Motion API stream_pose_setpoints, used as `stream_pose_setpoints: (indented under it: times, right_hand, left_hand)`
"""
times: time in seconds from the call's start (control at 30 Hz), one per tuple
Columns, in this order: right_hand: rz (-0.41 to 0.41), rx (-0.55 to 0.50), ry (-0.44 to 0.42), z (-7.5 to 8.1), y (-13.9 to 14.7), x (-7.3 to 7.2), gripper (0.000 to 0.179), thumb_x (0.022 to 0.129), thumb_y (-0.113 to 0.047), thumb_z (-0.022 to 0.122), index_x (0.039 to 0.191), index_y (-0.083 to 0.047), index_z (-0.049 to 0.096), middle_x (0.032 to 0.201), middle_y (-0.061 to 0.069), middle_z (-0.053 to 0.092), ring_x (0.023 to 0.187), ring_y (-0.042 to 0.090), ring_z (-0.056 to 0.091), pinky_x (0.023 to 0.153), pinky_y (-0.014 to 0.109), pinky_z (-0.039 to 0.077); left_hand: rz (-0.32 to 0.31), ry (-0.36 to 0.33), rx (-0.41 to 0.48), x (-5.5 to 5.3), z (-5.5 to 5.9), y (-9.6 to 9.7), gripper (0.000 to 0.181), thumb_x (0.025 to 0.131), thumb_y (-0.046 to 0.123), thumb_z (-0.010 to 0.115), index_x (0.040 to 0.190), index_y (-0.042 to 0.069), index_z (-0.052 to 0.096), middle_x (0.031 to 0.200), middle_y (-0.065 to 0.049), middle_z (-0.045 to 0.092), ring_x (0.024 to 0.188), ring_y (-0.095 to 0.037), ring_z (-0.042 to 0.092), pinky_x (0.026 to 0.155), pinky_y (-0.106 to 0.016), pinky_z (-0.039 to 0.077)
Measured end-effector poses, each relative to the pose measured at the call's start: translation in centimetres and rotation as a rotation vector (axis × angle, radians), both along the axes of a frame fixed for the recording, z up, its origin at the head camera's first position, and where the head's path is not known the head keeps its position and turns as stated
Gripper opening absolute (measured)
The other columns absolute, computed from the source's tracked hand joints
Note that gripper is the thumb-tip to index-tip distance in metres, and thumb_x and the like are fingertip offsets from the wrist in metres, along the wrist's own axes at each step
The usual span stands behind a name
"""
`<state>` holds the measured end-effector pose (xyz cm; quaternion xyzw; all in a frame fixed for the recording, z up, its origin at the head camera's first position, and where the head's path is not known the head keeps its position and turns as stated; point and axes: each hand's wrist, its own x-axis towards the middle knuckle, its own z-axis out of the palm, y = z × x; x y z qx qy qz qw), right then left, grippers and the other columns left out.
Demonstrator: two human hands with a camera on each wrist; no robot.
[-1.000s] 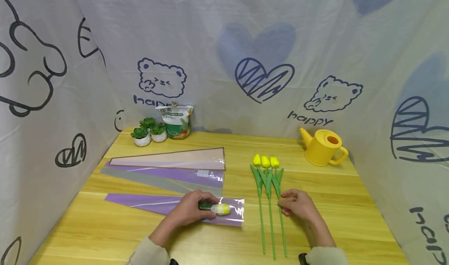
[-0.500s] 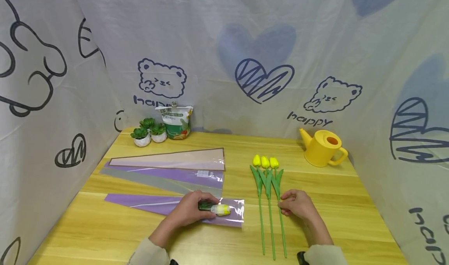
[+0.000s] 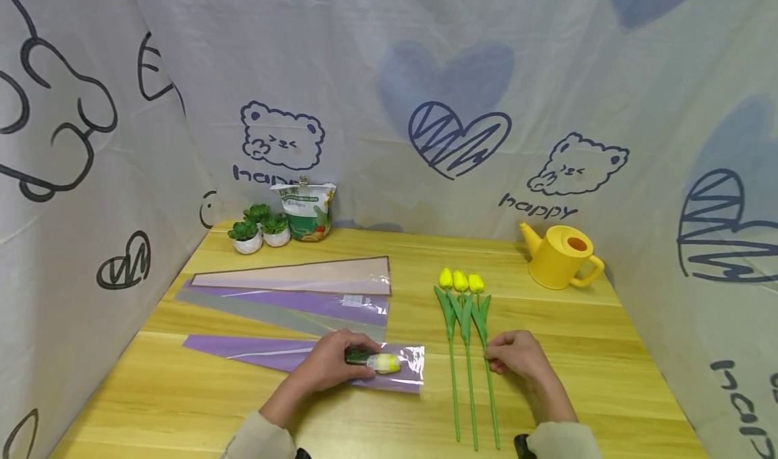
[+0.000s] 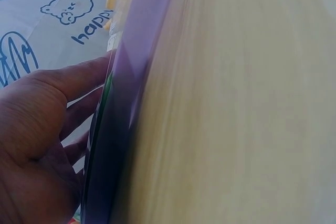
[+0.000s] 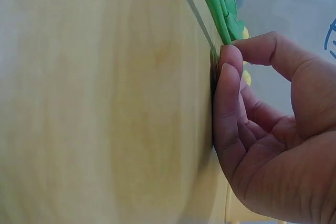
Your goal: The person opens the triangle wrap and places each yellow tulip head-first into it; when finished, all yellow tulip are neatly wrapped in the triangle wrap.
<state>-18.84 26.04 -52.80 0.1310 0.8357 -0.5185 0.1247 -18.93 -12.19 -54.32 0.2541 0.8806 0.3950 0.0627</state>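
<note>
Tulips point(image 3: 466, 320) by the right hand point(image 3: 518, 355) lie near-parallel, blooms point(image 3: 460, 281) toward the curtain point(image 3: 365, 196).

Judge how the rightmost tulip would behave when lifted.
The rightmost tulip is probably light, given its thin stem. That long stem may sway or flex, since the right hand pinches it below the bud. Its leaves might catch, lying close beside the middle tulip.

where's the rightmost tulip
In the head view, the rightmost tulip lies on the table right of centre, pinched by the right hand, left of the yellow watering can.
</note>
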Motion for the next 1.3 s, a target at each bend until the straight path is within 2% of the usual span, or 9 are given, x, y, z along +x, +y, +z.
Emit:
stream_pose_setpoints:
  times: [0.2, 0.47, 0.77, 1.3]
  right_hand:
    - [-0.001, 0.008, 0.016, 0.2, 0.0, 0.2, 0.016, 0.086, 0.001, 0.070, 0.098, 0.011, 0.071, 0.076, 0.013, 0.071, 0.062, 0.017, 0.067, 0.058, 0.029, 0.058]
    - [-0.054, -0.040, 0.034, 1.0, 0.2, 0.4, 0.023, 0.087, 0.000, 0.068, 0.105, 0.015, 0.069, 0.078, 0.015, 0.071, 0.062, 0.015, 0.068, 0.058, 0.028, 0.058]
    - [-0.053, -0.065, 0.079, 1.9, 0.7, 0.7, 0.026, 0.093, -0.003, 0.067, 0.112, 0.015, 0.068, 0.083, 0.012, 0.073, 0.068, 0.017, 0.069, 0.064, 0.031, 0.061]
    - [-0.076, -0.073, 0.142, 3.0, 0.0, 1.1, 0.027, 0.095, -0.003, 0.067, 0.116, 0.013, 0.067, 0.087, 0.013, 0.074, 0.075, 0.021, 0.073, 0.072, 0.036, 0.063]
  left_hand:
    - [-0.004, 0.011, 0.010, 0.0, 0.0, 0.0, 0.034, 0.079, 0.033, 0.090, 0.111, 0.029, 0.079, 0.109, 0.006, 0.077, 0.096, -0.015, 0.065, 0.087, -0.035, 0.051]
    - [-0.011, 0.020, 0.010, 0.0, 0.0, 0.0, 0.034, 0.079, 0.033, 0.090, 0.111, 0.029, 0.079, 0.110, 0.005, 0.077, 0.097, -0.018, 0.066, 0.088, -0.038, 0.052]
    - [-0.009, 0.005, 0.002, 0.1, 0.1, 0.0, 0.034, 0.080, 0.031, 0.090, 0.112, 0.028, 0.078, 0.111, 0.007, 0.077, 0.099, -0.016, 0.067, 0.091, -0.037, 0.052]
    - [-0.032, 0.016, -0.002, 0.2, 0.1, -0.1, 0.035, 0.079, 0.029, 0.091, 0.112, 0.028, 0.079, 0.110, 0.010, 0.077, 0.096, -0.012, 0.064, 0.089, -0.033, 0.050]
